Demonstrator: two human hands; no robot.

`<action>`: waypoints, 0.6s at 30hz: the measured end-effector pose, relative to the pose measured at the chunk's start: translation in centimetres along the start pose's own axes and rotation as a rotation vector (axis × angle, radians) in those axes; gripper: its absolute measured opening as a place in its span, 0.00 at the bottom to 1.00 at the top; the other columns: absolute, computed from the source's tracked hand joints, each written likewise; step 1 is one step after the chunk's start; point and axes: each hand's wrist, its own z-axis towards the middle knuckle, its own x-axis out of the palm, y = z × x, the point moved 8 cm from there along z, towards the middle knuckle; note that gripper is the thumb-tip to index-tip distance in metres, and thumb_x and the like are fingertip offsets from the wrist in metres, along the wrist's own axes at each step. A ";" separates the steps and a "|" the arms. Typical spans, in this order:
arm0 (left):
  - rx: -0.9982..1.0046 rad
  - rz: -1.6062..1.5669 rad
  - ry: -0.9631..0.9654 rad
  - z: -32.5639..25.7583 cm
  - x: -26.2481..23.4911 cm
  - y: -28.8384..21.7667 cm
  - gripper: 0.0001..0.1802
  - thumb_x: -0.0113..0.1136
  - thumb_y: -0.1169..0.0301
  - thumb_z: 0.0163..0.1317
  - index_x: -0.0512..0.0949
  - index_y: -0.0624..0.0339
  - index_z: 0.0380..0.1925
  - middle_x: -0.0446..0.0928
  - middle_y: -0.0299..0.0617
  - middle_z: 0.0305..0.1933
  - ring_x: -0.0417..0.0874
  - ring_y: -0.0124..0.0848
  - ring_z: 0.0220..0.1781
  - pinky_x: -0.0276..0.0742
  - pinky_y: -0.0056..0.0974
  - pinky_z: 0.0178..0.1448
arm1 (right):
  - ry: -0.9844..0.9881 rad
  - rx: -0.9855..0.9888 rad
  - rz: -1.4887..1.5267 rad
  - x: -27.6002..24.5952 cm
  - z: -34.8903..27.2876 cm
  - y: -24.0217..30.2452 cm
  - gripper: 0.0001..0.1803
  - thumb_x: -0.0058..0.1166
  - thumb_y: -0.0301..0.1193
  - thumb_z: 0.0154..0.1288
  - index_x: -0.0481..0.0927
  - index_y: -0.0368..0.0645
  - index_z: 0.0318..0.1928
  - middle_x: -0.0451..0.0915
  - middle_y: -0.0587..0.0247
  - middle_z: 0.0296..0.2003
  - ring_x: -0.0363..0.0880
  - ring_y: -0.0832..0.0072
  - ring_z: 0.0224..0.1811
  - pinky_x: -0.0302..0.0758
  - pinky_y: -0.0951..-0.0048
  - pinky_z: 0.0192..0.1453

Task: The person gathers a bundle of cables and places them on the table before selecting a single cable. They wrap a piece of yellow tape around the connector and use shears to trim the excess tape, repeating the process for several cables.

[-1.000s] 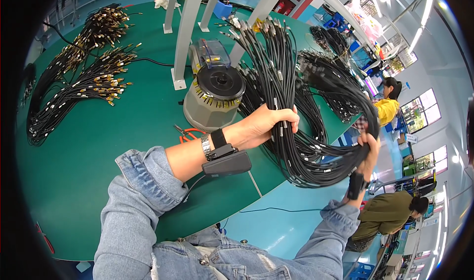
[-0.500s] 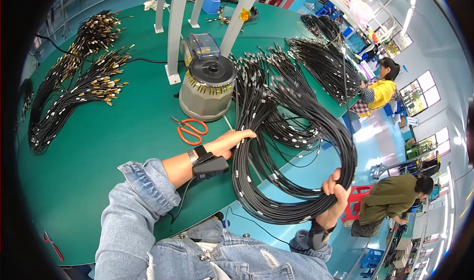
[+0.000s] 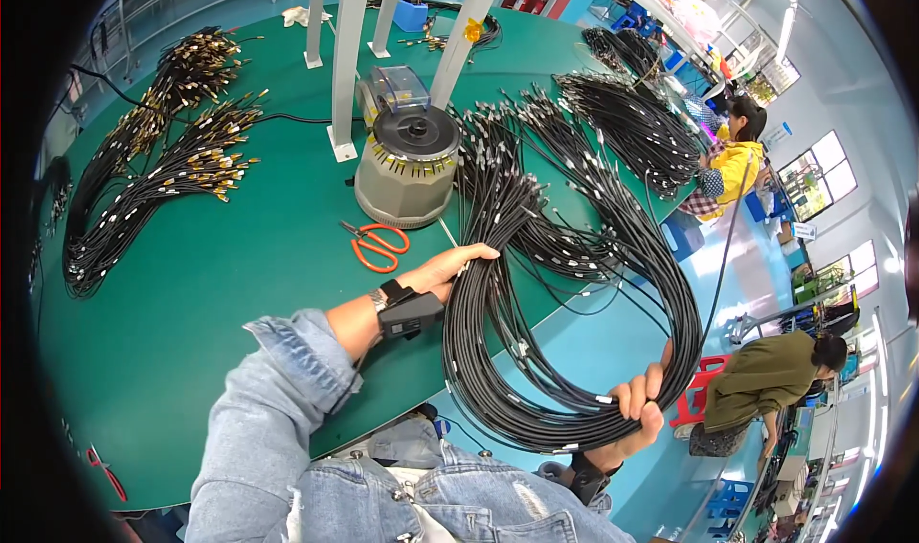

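Note:
A thick bundle of black cables (image 3: pixel 474 342) with small white tags bends in a big U over the table's near right edge. My left hand (image 3: pixel 442 270) is closed around its left side, thumb laid across the top and fingers hidden beneath. At the lower right of the bend, my right hand (image 3: pixel 638 411) wraps its fingers over the cables. One loose cable (image 3: pixel 732 246) sticks up beyond the bundle's right side. Left of the bundle stands a round grey machine (image 3: pixel 407 184) with a black disc top. Orange-handled snips (image 3: pixel 378 246) lie just in front of it.
Cable bundles with gold-coloured ends (image 3: pixel 144 184) lie on the green table (image 3: pixel 239 275) at left; another black bundle (image 3: pixel 632 127) lies far right. Grey metal posts (image 3: pixel 347 65) rise behind the machine. Red-handled scissors (image 3: pixel 107 474) lie near left. People work at right, near a red stool (image 3: pixel 701 390).
My right hand has come down and slightly left with the bend of the bundle. The cables' right side has settled lower, and one loose cable now stands out at right. My left hand keeps its hold.

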 end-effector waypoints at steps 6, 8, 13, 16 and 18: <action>0.024 -0.163 0.235 0.6 5.9 -0.3 0.15 0.55 0.69 0.58 0.74 0.70 0.41 0.80 0.48 0.41 0.83 0.41 0.41 0.81 0.40 0.48 | 0.119 0.144 -0.164 -2.5 -3.6 1.1 0.41 0.53 0.17 0.49 0.50 0.32 0.65 0.63 0.68 0.25 0.61 0.82 0.17 0.63 0.80 0.21; 0.068 -0.078 0.350 0.1 8.5 -1.5 0.16 0.55 0.68 0.58 0.74 0.70 0.42 0.80 0.47 0.40 0.82 0.40 0.42 0.80 0.40 0.49 | 0.135 0.162 -0.213 -3.2 -4.6 1.6 0.45 0.54 0.17 0.48 0.48 0.35 0.67 0.62 0.69 0.21 0.61 0.80 0.14 0.63 0.79 0.20; 0.195 0.245 0.301 -2.0 12.0 -4.0 0.14 0.55 0.71 0.57 0.74 0.70 0.41 0.79 0.46 0.39 0.81 0.36 0.38 0.79 0.38 0.46 | 0.076 0.076 -0.163 -2.2 -5.4 2.7 0.47 0.56 0.18 0.48 0.47 0.40 0.69 0.66 0.67 0.19 0.65 0.78 0.14 0.64 0.77 0.20; 0.333 0.403 0.420 -5.5 16.0 -5.8 0.11 0.56 0.73 0.56 0.74 0.69 0.37 0.77 0.44 0.34 0.77 0.31 0.31 0.77 0.35 0.39 | 0.434 0.133 -0.115 0.1 -5.3 2.4 0.49 0.55 0.19 0.52 0.41 0.44 0.70 0.69 0.68 0.23 0.68 0.78 0.17 0.67 0.78 0.25; 0.378 0.485 0.450 -8.3 17.8 -7.0 0.11 0.58 0.72 0.55 0.75 0.68 0.36 0.77 0.42 0.30 0.77 0.29 0.28 0.77 0.33 0.36 | 0.623 0.160 -0.083 1.7 -4.7 2.4 0.50 0.55 0.20 0.54 0.38 0.45 0.71 0.70 0.68 0.25 0.70 0.79 0.18 0.68 0.78 0.27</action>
